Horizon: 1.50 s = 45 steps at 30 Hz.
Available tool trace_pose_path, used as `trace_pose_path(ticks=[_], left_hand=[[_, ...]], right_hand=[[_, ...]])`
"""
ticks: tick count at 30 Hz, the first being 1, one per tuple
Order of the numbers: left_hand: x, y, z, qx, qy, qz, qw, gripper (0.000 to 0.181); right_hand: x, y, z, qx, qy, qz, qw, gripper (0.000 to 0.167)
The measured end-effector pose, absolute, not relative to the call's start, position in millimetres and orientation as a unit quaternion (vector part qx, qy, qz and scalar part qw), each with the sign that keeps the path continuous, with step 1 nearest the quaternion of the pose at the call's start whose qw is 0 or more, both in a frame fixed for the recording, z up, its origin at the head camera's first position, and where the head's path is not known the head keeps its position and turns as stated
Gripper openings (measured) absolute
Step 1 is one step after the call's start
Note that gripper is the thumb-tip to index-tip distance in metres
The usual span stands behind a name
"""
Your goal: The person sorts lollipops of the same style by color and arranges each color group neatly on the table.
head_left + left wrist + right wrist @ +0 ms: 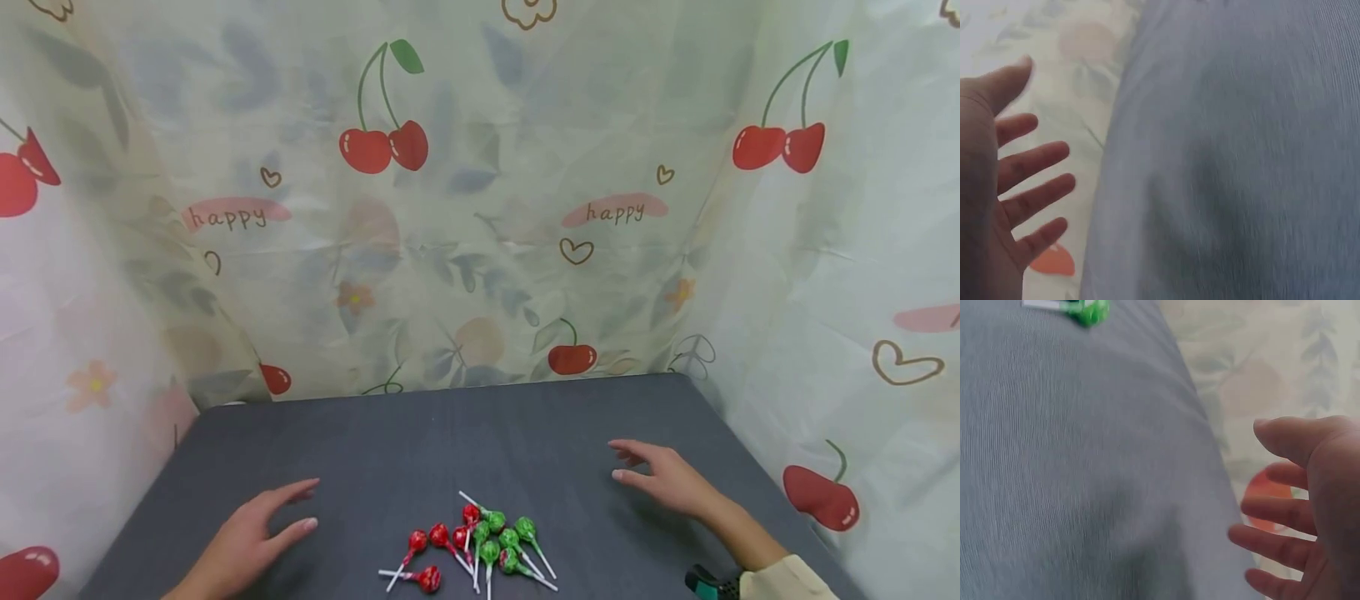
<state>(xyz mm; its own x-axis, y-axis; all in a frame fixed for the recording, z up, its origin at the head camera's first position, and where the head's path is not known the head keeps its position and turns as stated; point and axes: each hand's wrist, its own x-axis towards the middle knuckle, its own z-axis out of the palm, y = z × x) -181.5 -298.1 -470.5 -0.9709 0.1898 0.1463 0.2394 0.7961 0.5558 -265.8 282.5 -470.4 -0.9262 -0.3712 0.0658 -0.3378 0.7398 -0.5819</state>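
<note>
1. A printed curtain (480,275) with cherries and the word "happy" surrounds the scene behind and beside the lollipop pile (489,552), its outer edges cropped.
2. A dark bench (450,442) lies beneath the pile, its near edge out of view.
3. A person's left hand (251,533) hovers left of the pile, fingers (1035,164) spread wide and empty, the wrist cut off below.
4. The right hand (663,479) hangs right of the pile and farther back, fingers loosely extended, holding nothing.
5. A cream sleeve (783,582), cropped, and a dark-and-teal wristband (708,586) show right of the pile.
6. Red lollipops (429,579) fill the pile's left, green lollipops (526,528) its right; overlapping heads and sticks obscure the count. The right wrist view clips one green lollipop (1092,314) at top.
</note>
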Motion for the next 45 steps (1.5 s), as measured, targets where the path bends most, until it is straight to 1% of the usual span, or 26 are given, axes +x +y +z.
trace_pose_path(ticks=[5,9,16,19,22,26,32,36,41,43,45], left_hand=[[-183.7,-283.5,-465.2,-0.145,-0.922,-0.358,-0.003,0.047],[-184.6,-273.8,-463.3,-0.169,-0.905,-0.389,-0.016,0.043],[-185.2,-257.8,-456.1,-0.151,-0.894,-0.418,-0.060,0.044],[-185.1,-252.4,-452.8,-0.157,-0.890,-0.424,-0.058,0.043],[-182.9,-247.7,-451.2,-0.164,-0.886,-0.432,-0.039,0.041],[-176.1,-239.1,-453.8,-0.133,-0.879,-0.458,-0.007,0.036],[-166.5,-222.8,-464.2,-0.072,-0.867,-0.488,0.074,0.027],[-164.4,-211.5,-471.3,-0.065,-0.856,-0.495,0.134,0.023],[-166.0,-198.1,-482.3,-0.102,-0.839,-0.488,0.219,0.028],[-167.3,-192.9,-487.9,-0.109,-0.834,-0.486,0.238,0.031],[-168.5,-188.1,-494.3,-0.105,-0.832,-0.488,0.243,0.033]], right_hand=[[-263.7,266.3,-466.3,-0.218,0.920,-0.322,0.037,0.046],[-261.0,255.5,-463.0,-0.226,0.915,-0.332,0.035,0.039],[-257.0,237.4,-458.4,-0.248,0.900,-0.358,0.023,0.037],[-256.2,229.9,-458.0,-0.257,0.892,-0.372,0.022,0.036],[-255.6,221.9,-458.8,-0.265,0.887,-0.378,0.011,0.034],[-252.1,210.9,-462.4,-0.280,0.884,-0.374,-0.028,0.027],[-242.7,192.2,-470.9,-0.296,0.868,-0.392,-0.076,0.022],[-237.6,177.0,-478.0,-0.303,0.849,-0.415,-0.123,0.020],[-234.5,158.8,-489.1,-0.315,0.828,-0.424,-0.189,0.025],[-233.4,152.6,-493.2,-0.316,0.824,-0.425,-0.201,0.026],[-232.1,147.6,-496.5,-0.314,0.824,-0.426,-0.201,0.025]])
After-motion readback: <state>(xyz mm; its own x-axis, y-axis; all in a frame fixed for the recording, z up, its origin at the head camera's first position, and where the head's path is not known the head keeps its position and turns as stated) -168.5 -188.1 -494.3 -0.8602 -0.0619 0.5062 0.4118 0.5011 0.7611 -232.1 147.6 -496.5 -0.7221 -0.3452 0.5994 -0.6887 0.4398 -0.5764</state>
